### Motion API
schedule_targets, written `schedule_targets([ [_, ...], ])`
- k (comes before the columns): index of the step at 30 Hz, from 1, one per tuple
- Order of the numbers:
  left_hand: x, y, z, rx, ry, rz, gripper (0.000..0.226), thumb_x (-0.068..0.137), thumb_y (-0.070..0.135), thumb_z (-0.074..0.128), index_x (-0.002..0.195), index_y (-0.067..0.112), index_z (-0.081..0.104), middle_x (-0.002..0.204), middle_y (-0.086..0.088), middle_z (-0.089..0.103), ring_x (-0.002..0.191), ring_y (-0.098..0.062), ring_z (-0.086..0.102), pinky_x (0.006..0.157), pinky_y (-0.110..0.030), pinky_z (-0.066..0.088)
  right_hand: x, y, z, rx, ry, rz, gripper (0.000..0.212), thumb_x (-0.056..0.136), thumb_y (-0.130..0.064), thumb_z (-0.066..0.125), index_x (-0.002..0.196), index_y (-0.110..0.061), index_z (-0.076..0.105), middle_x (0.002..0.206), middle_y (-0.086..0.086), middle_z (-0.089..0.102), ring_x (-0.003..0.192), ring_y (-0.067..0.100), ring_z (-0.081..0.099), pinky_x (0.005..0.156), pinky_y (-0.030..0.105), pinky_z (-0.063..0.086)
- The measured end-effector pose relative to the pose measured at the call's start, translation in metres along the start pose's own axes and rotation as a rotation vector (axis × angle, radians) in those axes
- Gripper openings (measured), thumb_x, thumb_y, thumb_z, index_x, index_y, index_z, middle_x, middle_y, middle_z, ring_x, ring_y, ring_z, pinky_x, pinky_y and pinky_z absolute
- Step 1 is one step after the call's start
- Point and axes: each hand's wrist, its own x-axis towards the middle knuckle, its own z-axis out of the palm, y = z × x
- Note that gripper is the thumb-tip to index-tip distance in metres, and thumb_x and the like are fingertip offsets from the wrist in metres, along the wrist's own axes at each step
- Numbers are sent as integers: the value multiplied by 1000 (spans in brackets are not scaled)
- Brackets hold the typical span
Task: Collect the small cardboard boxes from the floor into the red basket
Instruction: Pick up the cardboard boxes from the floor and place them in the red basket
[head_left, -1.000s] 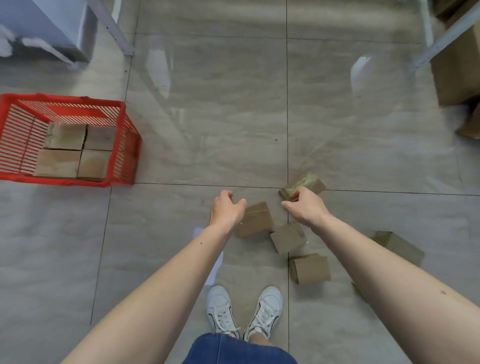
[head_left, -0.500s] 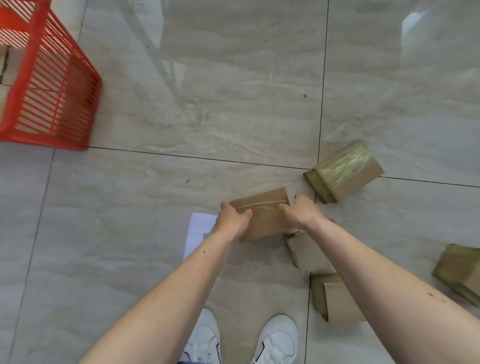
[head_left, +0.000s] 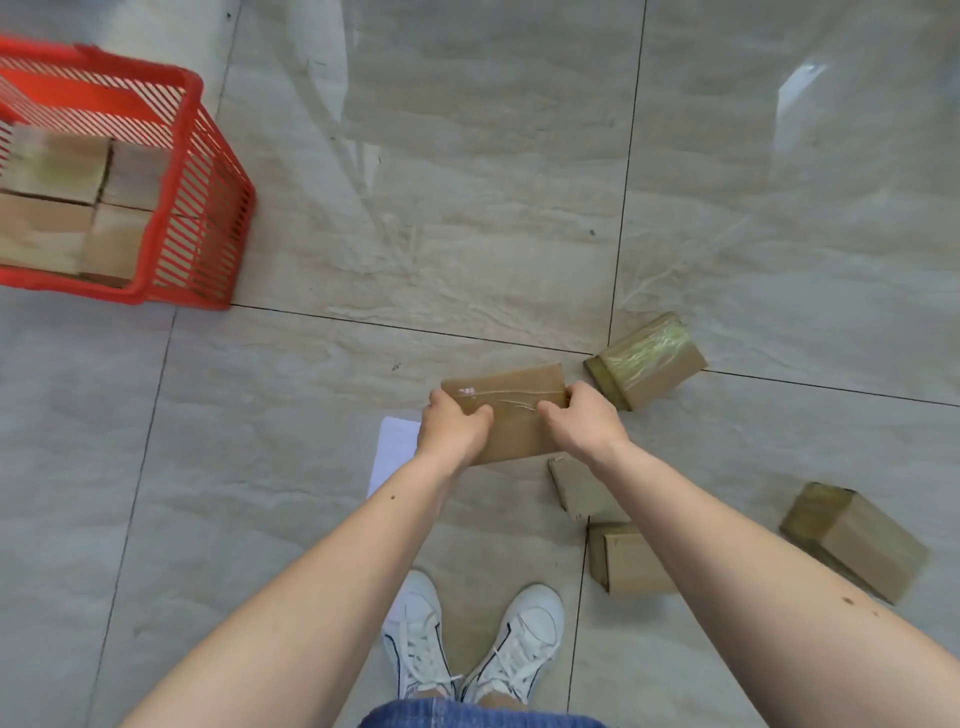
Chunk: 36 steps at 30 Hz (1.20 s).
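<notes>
I hold a small taped cardboard box (head_left: 511, 410) above the floor with both hands: my left hand (head_left: 451, 431) grips its left end and my right hand (head_left: 584, 423) its right end. The red basket (head_left: 195, 208) stands at the upper left with several boxes (head_left: 57, 166) inside. On the floor to my right lie more boxes: a taped one (head_left: 647, 361) just beyond my right hand, one (head_left: 579, 491) partly under my right forearm, another (head_left: 631, 564) below it, and one (head_left: 857, 538) at the far right.
A white sheet of paper (head_left: 395, 449) lies on the grey tiled floor under my left wrist. My white shoes (head_left: 467, 639) stand at the bottom centre. Bare tiles stretch between me and the basket.
Both hands closed on the box and lifted it off the floor. The view shifted, bringing the basket and its boxes back into sight at the upper left.
</notes>
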Motion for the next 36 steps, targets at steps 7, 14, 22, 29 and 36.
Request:
schedule_targets([
  [7, -129, 81, -93, -65, 89, 79, 61, 81, 38, 58, 133, 11, 40, 134, -10, 52, 121, -32, 54, 101, -45, 47, -132, -87, -98, -22, 114, -148, 37, 93, -33, 54, 120, -8, 56, 122, 14, 65, 118, 35, 57, 89, 36, 43],
  [14, -250, 147, -184, -49, 249, 204, 52, 85, 32, 60, 129, 8, 42, 133, -14, 46, 121, -36, 52, 101, -47, 46, -252, -170, -171, 73, 186, -286, 46, 89, -39, 58, 126, -13, 49, 129, 8, 55, 116, 31, 58, 96, 40, 47],
  [22, -354, 162, -277, -90, 392, 266, 59, 86, 29, 65, 134, 8, 39, 136, -17, 44, 129, -38, 44, 108, -43, 40, -362, -245, -197, 135, 196, -465, 48, 90, -34, 61, 128, -11, 44, 130, 8, 44, 99, 21, 49, 87, 32, 42],
  [29, -392, 138, -371, -173, 492, 294, 59, 84, 25, 70, 133, 9, 42, 135, -16, 47, 123, -35, 52, 104, -42, 44, -428, -319, -166, 115, 171, -562, 46, 86, -32, 64, 122, -13, 45, 122, 5, 43, 97, 22, 51, 93, 44, 51],
  [36, -386, 90, -481, -108, 542, 302, 60, 82, 23, 70, 134, 10, 43, 135, -16, 51, 125, -36, 52, 104, -42, 44, -472, -397, -93, 114, 141, -574, 42, 79, -35, 68, 108, -19, 42, 112, 2, 41, 101, 29, 59, 88, 52, 55],
])
